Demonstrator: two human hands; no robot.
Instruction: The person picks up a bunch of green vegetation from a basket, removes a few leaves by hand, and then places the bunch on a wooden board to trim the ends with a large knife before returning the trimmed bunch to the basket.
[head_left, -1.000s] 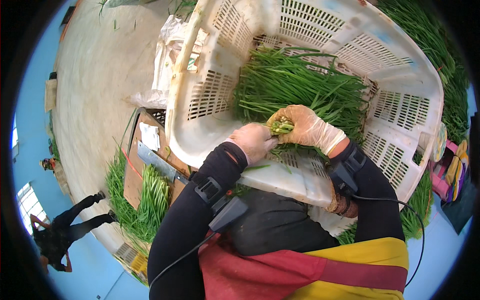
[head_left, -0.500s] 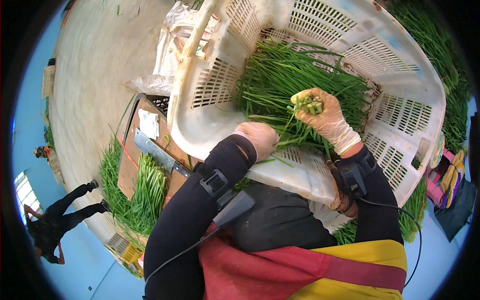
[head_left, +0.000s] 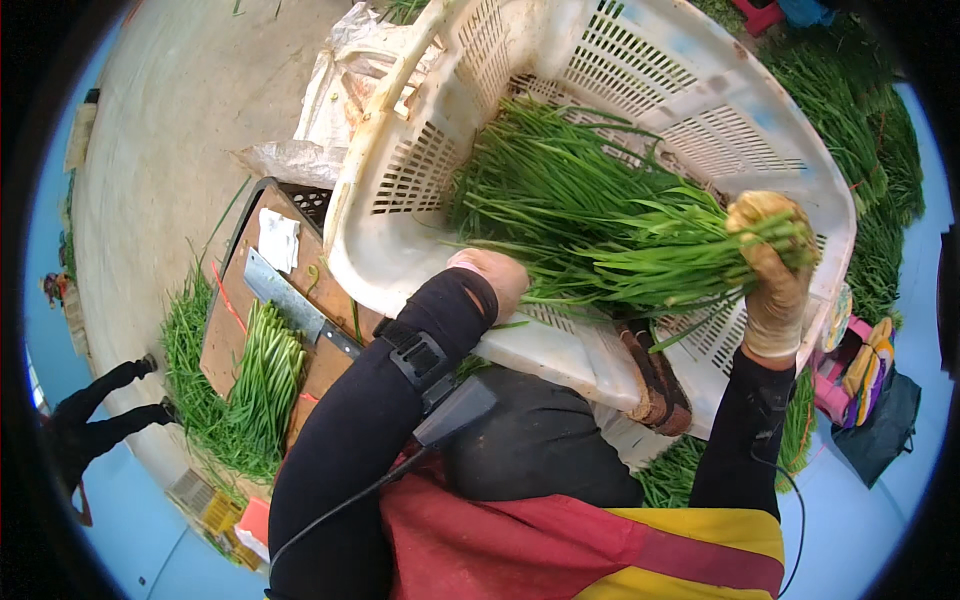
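Note:
My right hand [head_left: 775, 270], in a pale thin glove, is closed round the stem end of a bunch of long green chives [head_left: 665, 255]. The stems point right and the leaves trail left over the basket. More loose chives [head_left: 540, 160] lie in the white slotted plastic basket [head_left: 725, 150], which is tipped toward me. My left hand [head_left: 495, 280] is curled at the basket's near edge, by the leaf tips. Its fingers are mostly hidden, and what they hold, if anything, does not show.
To the left a cleaver [head_left: 295, 300] lies on a brown board [head_left: 225, 350] beside a crumpled white paper [head_left: 278, 240] and a cut bunch of chives [head_left: 265, 365]. Piles of greens [head_left: 830, 110] lie at the far right. A person [head_left: 95, 420] stands at far left.
My right hand has swung right and turned, drawing the bunch out sideways across the basket. My left hand stays near the rim. The whole view has shifted slightly.

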